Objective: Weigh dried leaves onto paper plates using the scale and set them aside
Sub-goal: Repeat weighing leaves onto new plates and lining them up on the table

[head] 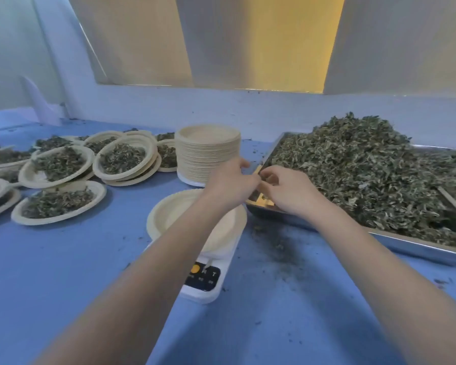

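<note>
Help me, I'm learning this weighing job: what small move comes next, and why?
Probably carry a pinch of dried leaves from the metal tray to the empty plate on the scale: both hands are at the tray's corner, fingers curled, the plate still bare.

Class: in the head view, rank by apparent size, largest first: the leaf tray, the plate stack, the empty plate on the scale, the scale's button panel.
1. Leaf tray.
2. Empty plate and plate stack: look alike in extent, and the plate is nearer the camera, so unranked.
3. Button panel.
</note>
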